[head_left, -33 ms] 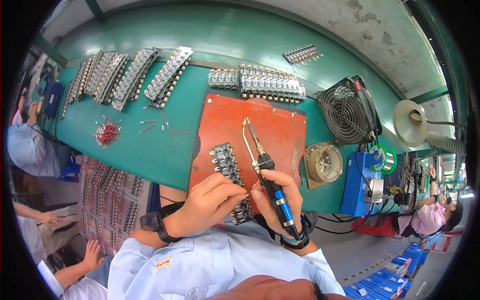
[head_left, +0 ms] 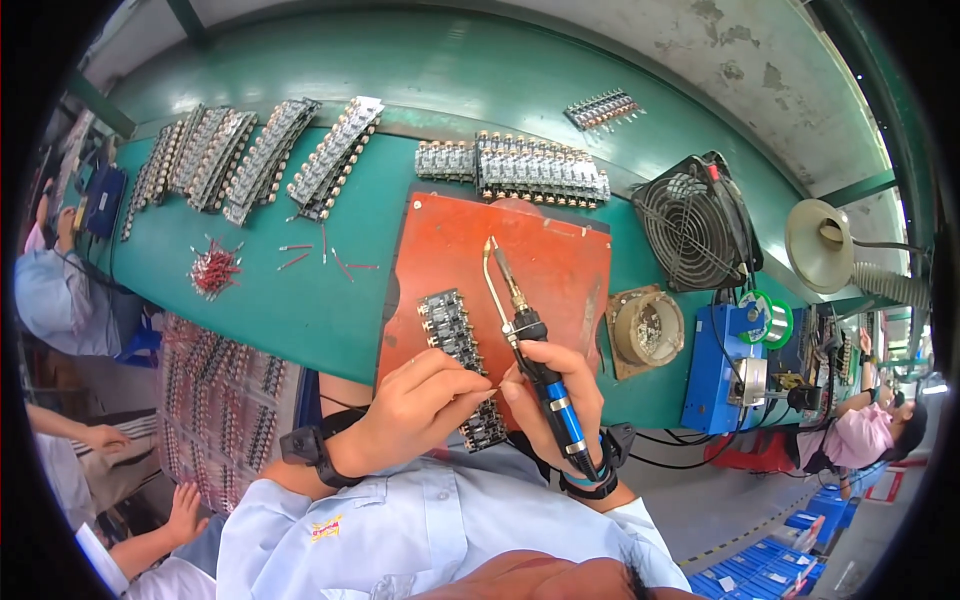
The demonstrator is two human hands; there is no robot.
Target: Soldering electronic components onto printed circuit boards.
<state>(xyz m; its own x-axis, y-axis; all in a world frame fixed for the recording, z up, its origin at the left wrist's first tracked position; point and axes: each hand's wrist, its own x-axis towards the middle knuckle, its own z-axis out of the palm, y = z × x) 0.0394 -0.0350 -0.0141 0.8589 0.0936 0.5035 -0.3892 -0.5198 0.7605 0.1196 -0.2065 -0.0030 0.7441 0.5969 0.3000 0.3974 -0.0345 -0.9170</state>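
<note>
My right hand (head_left: 560,400) is closed around a soldering iron (head_left: 545,360) with a black and blue handle. A thin brass solder-feed tube runs along its metal tip, which points away from me above a red board (head_left: 570,260). My left hand (head_left: 425,400) pinches a thin wire (head_left: 497,388) between thumb and fingertips, close to the fingers of my right hand. Most of that wire is hidden. Beneath my left fingers, a strip of small black circuit boards (head_left: 450,322) lies on the red board, its middle partly covered.
Stacked circuit-board strips (head_left: 545,168) line the table's back, with more stacks (head_left: 270,150) at left. Red wires (head_left: 214,268) lie in a pile. To the right stand a black fan (head_left: 690,225), a round pot (head_left: 655,328), a blue solder feeder (head_left: 712,365) and a solder spool (head_left: 770,318). Co-workers sit on both sides.
</note>
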